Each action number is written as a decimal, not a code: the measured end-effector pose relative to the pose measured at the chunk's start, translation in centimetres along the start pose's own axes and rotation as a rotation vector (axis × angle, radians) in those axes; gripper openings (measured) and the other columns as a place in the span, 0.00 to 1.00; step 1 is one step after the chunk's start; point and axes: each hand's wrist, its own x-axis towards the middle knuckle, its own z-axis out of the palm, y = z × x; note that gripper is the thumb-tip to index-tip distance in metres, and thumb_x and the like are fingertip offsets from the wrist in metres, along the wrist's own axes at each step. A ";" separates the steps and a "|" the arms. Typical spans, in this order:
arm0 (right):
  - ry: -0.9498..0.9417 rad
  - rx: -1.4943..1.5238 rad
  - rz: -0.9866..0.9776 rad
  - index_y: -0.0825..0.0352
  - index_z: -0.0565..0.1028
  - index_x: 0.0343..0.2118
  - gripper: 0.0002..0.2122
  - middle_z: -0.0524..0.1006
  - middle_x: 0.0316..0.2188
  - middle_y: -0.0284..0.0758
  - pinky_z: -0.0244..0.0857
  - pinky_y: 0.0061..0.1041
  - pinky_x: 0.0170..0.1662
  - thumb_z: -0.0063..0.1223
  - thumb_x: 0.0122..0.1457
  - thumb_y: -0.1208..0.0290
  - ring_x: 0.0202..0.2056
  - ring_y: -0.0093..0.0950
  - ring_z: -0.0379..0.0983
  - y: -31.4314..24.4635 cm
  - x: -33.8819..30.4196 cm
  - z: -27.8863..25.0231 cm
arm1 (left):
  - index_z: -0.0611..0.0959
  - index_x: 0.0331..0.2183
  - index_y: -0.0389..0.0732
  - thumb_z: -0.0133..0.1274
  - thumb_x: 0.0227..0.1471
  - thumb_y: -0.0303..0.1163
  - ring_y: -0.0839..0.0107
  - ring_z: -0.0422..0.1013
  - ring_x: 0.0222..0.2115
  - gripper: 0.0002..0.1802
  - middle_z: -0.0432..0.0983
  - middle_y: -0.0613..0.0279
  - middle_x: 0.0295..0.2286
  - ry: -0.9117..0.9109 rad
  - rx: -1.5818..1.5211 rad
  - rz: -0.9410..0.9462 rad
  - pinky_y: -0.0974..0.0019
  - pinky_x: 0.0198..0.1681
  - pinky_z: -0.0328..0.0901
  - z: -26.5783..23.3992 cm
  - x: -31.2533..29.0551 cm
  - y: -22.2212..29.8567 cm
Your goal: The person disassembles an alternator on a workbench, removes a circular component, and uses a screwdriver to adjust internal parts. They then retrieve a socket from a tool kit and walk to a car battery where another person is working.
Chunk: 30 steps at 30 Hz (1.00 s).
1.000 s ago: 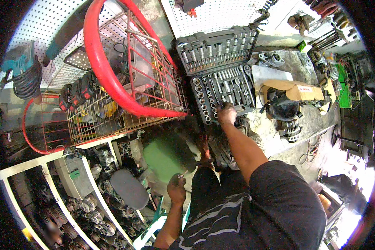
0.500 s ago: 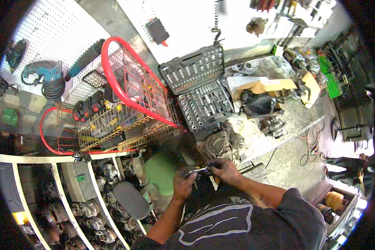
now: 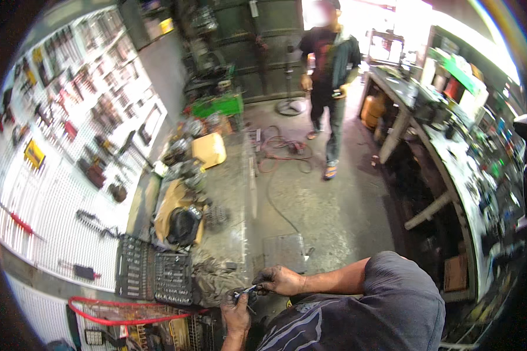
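My left hand (image 3: 236,315) and my right hand (image 3: 281,281) meet in front of my body, beside the bench's near end. Both are closed, with fingers pinched on a small, slim, shiny metal piece (image 3: 250,289) that spans between them. It is too small and too covered by the fingers to tell its kind. A crumpled grey-brown cloth (image 3: 216,279) lies on the bench just past my left hand. Beside the cloth sits an opened black socket set case (image 3: 173,279) with sockets in rows.
The bench (image 3: 225,193) carries a black part (image 3: 184,227) on cardboard and a green bin (image 3: 216,105). A person (image 3: 328,70) stands on the floor ahead, near a coiled cable (image 3: 284,146). Another cluttered bench (image 3: 445,158) runs along the right. A red-rimmed wire rack (image 3: 117,320) is lower left.
My view has swung to the right, so the standing person and the right-hand bench now show. My hands stay together on the small metal piece.
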 end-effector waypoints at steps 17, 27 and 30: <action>1.047 -0.074 0.333 0.68 0.66 0.71 0.26 0.78 0.60 0.55 0.68 0.46 0.66 0.51 0.75 0.63 0.63 0.54 0.73 5.9 -40.0 -12.9 | 0.62 0.73 0.32 0.53 0.74 0.33 0.55 0.65 0.68 0.35 0.66 0.44 0.69 -1.186 0.106 0.111 0.57 0.70 0.61 40.6 -13.5 7.4; 1.899 0.196 0.322 0.65 0.77 0.59 0.16 0.84 0.45 0.34 0.72 0.33 0.59 0.50 0.79 0.60 0.49 0.27 0.78 11.3 -83.0 -25.6 | 0.75 0.64 0.30 0.62 0.66 0.28 0.57 0.77 0.59 0.30 0.79 0.44 0.58 -1.470 0.146 0.252 0.56 0.63 0.71 70.4 -24.3 5.1; 2.094 0.005 0.376 0.69 0.72 0.64 0.19 0.85 0.45 0.34 0.72 0.30 0.56 0.50 0.79 0.63 0.48 0.25 0.78 11.0 -92.4 -28.0 | 0.78 0.63 0.33 0.64 0.64 0.32 0.55 0.78 0.58 0.29 0.80 0.44 0.57 -1.546 0.179 0.297 0.55 0.63 0.72 76.9 -26.0 3.9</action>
